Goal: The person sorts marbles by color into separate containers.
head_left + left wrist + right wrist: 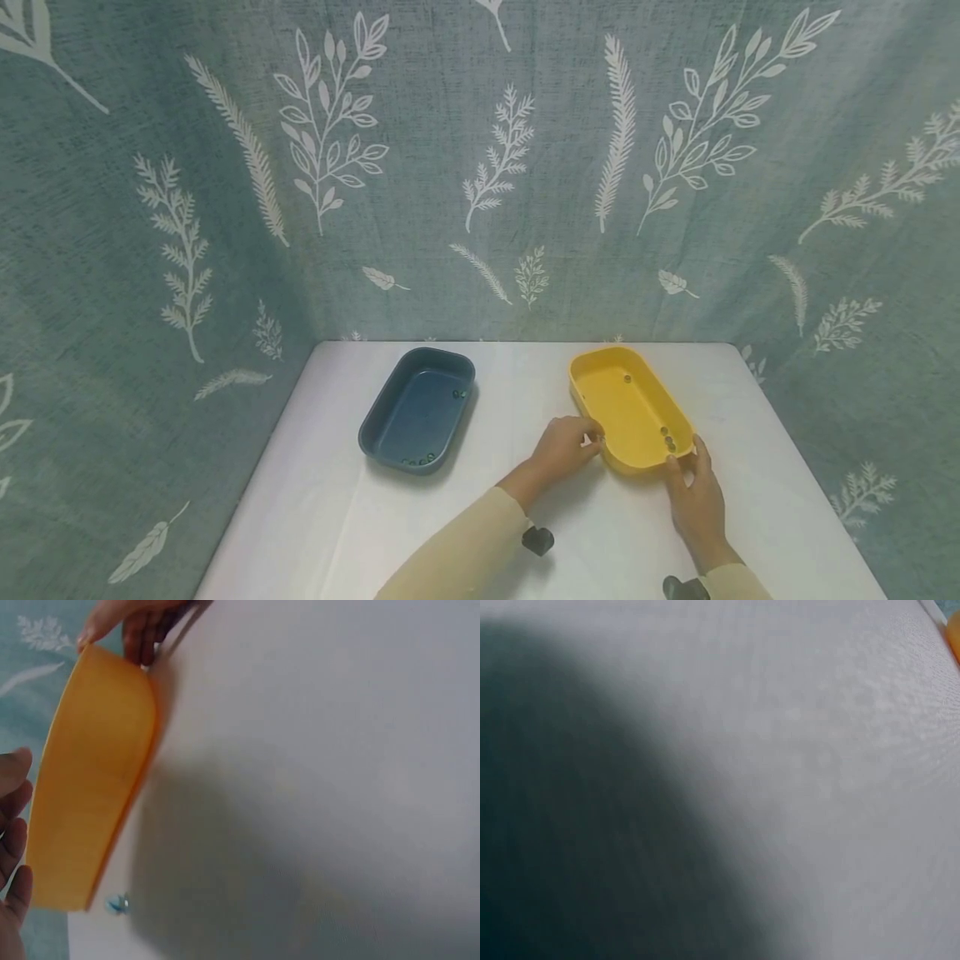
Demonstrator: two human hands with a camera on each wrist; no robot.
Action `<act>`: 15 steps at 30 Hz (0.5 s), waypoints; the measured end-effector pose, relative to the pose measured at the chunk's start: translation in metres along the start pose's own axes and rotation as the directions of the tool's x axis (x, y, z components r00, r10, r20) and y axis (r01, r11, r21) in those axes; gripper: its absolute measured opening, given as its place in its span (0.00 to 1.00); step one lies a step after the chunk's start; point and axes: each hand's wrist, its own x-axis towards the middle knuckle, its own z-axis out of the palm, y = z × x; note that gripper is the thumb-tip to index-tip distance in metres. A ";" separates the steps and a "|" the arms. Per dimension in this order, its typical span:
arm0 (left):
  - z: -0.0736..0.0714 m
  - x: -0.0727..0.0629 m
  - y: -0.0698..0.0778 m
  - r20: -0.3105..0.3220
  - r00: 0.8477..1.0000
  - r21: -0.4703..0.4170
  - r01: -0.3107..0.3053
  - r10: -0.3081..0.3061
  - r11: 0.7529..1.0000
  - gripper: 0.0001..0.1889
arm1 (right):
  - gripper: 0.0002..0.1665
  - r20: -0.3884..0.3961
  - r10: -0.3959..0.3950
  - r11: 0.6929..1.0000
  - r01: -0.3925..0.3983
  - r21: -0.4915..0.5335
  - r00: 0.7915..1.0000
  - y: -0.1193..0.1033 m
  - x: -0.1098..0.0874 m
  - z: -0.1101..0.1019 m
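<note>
A yellow tray [626,400] with rounded corners stands at the right of the table, several small greenish marbles [664,432] inside. My right hand [699,504] grips its near right corner, thumb at the rim and fingers along the outer wall. Beside the near left side of the tray is my left hand [564,448], thumb and fingers parted and bent close to the rim. In the left wrist view its fingers [13,844] overlap the tray's edge, and a small bluish marble [116,904] lies on the table by the tray's base. The right wrist view shows mostly tabletop and shadow.
A dark blue tray [416,412] stands on the left of the white table [510,392], with several green marbles [430,457] along its near end and right side. Patterned green cloth [450,167] hangs behind the table and along both sides.
</note>
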 end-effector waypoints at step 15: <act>0.007 0.005 0.015 0.027 0.998 0.004 -0.055 0.055 0.998 0.08 | 0.44 0.007 0.026 1.000 -0.026 -0.005 1.000 -0.001 0.000 0.000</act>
